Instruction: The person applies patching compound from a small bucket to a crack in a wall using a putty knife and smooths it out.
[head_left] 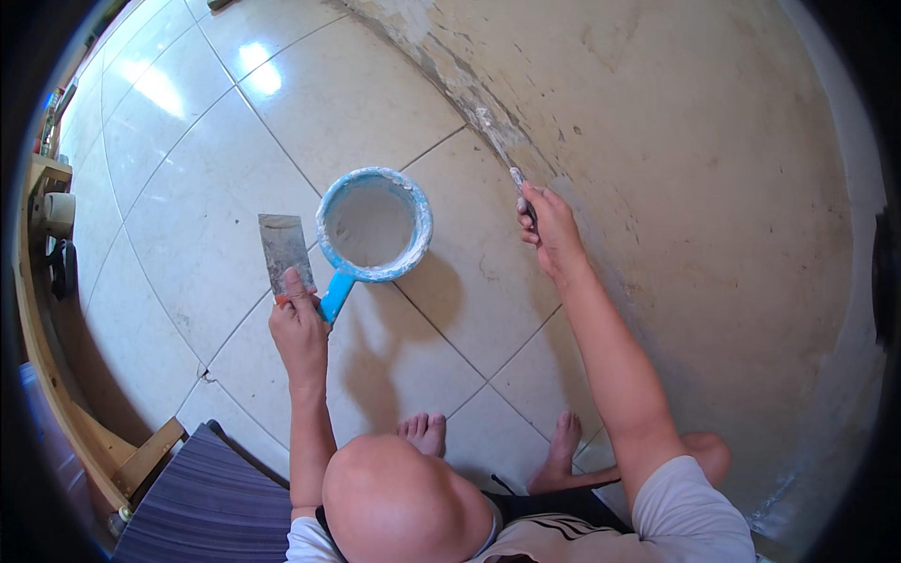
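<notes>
My left hand (300, 330) is closed round the blue handle of a dipper (340, 281), its round rim crusted with white. Grey-white paste (374, 225) lies inside it. The same hand also grips a flat metal scraper (283, 248), whose blade points up beside the dipper. My right hand (552, 230) is wrapped round the dark, white-smeared handle of a putty knife (504, 155). That knife's tip meets the foot of the wall, where a whitish smear shows.
The beige wall (713, 206) on the right has patchy, scraped plaster along its base. Pale glossy tiles (206, 141) cover the floor. Wooden furniture (47, 347) stands at the left edge, near a dark striped mat (206, 502). My knee and bare feet are at the bottom.
</notes>
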Demonstrator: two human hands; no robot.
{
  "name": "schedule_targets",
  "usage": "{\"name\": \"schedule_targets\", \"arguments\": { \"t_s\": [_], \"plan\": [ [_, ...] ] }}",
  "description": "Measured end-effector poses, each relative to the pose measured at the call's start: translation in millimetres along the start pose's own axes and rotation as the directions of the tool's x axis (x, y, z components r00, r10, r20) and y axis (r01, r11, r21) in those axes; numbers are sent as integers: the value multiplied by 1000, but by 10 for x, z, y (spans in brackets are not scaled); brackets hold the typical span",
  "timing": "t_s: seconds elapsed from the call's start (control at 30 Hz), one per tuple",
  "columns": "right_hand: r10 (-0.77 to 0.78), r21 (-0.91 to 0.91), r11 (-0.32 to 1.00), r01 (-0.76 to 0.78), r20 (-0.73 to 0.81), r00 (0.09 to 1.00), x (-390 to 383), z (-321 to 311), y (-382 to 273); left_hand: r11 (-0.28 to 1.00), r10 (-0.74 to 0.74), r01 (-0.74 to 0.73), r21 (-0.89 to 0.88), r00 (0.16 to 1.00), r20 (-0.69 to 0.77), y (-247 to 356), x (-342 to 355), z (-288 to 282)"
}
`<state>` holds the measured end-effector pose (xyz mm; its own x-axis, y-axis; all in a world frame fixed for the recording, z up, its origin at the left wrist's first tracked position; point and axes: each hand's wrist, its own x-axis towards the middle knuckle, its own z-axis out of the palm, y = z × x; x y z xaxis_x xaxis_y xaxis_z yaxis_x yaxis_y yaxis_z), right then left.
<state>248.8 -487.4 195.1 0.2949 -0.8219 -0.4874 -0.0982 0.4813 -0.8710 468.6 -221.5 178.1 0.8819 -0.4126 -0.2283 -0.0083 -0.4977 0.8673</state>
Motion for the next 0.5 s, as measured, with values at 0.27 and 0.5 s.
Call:
{"name": "schedule_targets", "arguments": {
  "t_s": [0.27,0.5],
  "plan": [
    [17,107,994,-12,-47,999,388,-163,30,1000,0,1,-25,1000,29,34,24,-45],
    [39,369,930,-7,-80,996,160,-589,211,987,-62,81,-137,989,134,59,75,-187]
  ]
}}
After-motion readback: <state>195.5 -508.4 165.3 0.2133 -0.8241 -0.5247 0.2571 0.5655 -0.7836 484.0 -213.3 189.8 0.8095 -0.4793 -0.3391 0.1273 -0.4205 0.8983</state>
